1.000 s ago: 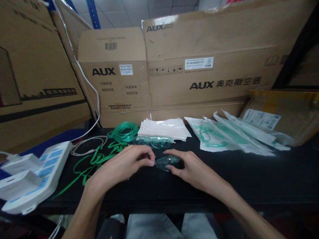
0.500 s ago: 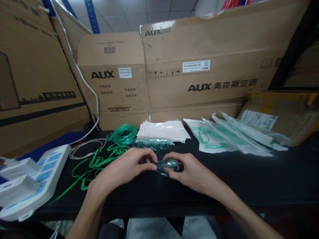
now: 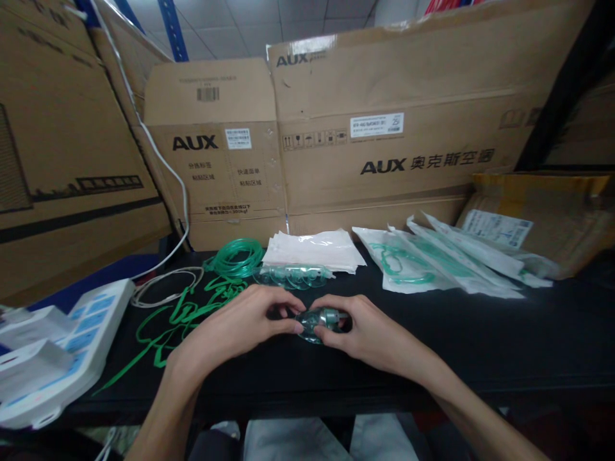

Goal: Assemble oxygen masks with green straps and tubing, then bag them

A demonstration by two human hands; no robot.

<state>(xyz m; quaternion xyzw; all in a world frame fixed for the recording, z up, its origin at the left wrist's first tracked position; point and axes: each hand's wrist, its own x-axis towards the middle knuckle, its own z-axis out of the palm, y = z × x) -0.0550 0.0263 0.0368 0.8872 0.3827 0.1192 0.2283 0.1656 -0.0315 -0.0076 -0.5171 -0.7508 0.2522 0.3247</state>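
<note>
A clear green oxygen mask (image 3: 312,319) lies low over the black table, between my two hands. My right hand (image 3: 350,323) is closed round its connector end, thumb in front and fingers behind. My left hand (image 3: 269,314) pinches the mask's left end between thumb and fingers; the fingertips behind it are partly hidden. Just beyond the hands sits a row of similar clear green masks (image 3: 293,276). Green elastic straps (image 3: 185,314) lie in a tangle left of my left hand. Behind them is a coil of green tubing (image 3: 235,257).
A stack of white sheets or pouches (image 3: 314,248) lies behind the masks. Several packed clear bags (image 3: 408,262) are at the right, by a cardboard box (image 3: 562,218). A white power strip (image 3: 91,339) with plugs stands at the left. Large cardboard panels (image 3: 327,173) wall the back.
The left thumb has shifted slightly along the mask, and the mask looks rounder and a little turned. Both hands keep their hold; the camera view has shifted slightly.
</note>
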